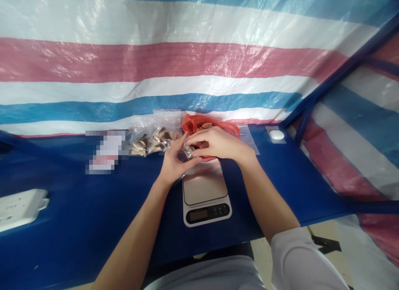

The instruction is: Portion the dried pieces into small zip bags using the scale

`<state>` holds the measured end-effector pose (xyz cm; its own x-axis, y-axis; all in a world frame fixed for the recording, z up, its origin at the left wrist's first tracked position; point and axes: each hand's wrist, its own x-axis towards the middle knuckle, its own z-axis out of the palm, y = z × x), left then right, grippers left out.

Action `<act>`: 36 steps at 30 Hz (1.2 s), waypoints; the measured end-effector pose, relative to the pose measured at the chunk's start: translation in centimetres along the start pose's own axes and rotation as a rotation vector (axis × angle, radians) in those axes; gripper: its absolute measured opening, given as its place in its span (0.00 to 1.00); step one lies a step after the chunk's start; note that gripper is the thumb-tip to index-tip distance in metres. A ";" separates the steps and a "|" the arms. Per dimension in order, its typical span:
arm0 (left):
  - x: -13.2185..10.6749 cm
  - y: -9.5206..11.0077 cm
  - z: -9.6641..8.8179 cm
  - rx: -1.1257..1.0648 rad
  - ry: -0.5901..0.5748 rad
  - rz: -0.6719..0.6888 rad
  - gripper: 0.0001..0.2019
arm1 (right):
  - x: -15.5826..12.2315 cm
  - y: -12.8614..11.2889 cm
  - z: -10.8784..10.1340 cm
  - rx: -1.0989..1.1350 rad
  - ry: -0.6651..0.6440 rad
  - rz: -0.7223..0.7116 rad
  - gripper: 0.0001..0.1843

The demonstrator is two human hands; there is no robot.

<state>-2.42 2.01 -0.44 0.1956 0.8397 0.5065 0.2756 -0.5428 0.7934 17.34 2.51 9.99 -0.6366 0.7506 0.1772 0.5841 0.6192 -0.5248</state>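
Blue table (77, 198), striped tarp wall (187, 61) behind — kitchen scale (205, 211) mid-table.

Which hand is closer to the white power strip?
Left. The left hand is nearer, up and to the right of the white power strip. The right hand is farther away, past the left hand, above the digital kitchen scale.

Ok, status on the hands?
Left hand, right hand both on small clear plastic packet, above digital scale. Red plastic bag behind; clear bag of brown pieces left.
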 end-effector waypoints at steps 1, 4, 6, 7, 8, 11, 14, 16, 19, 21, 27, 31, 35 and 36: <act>0.0 0.0 0.0 -0.001 0.000 -0.009 0.44 | 0.0 0.0 0.0 0.003 -0.005 -0.013 0.07; 0.0 -0.1 -0.1 0.012 0.000 -0.025 0.45 | 0.0 0.0 -0.1 0.016 0.010 -0.022 0.09; 0.1 0.0 -0.1 0.023 0.009 -0.014 0.43 | -0.1 0.0 -0.2 0.027 0.030 -0.011 0.09; 0.1 0.0 -0.1 0.029 0.014 -0.004 0.41 | -0.1 0.0 -0.3 0.038 0.038 -0.011 0.10; 0.1 0.0 -0.1 0.035 0.018 0.006 0.40 | -0.2 0.0 -0.3 0.053 0.053 -0.013 0.11; 0.1 0.1 -0.1 0.047 0.035 0.014 0.36 | -0.5 0.2 -0.6 0.095 0.107 0.011 0.13; 0.0 -0.1 -0.1 0.034 0.072 0.016 0.35 | -0.7 0.7 -0.8 0.093 0.180 0.117 0.12; -0.1 -0.2 -0.1 0.029 0.083 0.021 0.35 | -0.7 1.0 -0.8 0.083 0.215 0.179 0.11; -0.2 -0.1 -0.2 0.046 0.079 0.041 0.35 | -0.5 1.2 -0.5 0.060 0.179 0.207 0.09; -0.2 0.2 -0.3 0.061 0.068 0.071 0.35 | -0.3 1.1 -0.2 0.041 0.129 0.192 0.08; -0.1 0.4 -0.6 0.120 0.005 0.142 0.35 | -0.1 1.0 0.0 0.081 0.111 0.182 0.11; 0.0 0.3 -1.0 0.152 -0.046 0.161 0.35 | -0.3 1.3 0.0 0.197 0.107 0.209 0.10; 0.1 0.5 -0.7 0.115 -0.019 0.121 0.38 | -0.2 1.3 0.2 0.180 0.126 0.185 0.11; 0.1 0.6 -0.5 0.102 -0.006 0.107 0.38 | -0.2 1.3 0.2 0.166 0.131 0.175 0.11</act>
<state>-2.76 1.77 0.23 0.2341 0.7774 0.5839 0.3473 -0.6278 0.6966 18.13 3.13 9.10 -0.4563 0.8731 0.1717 0.5820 0.4388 -0.6846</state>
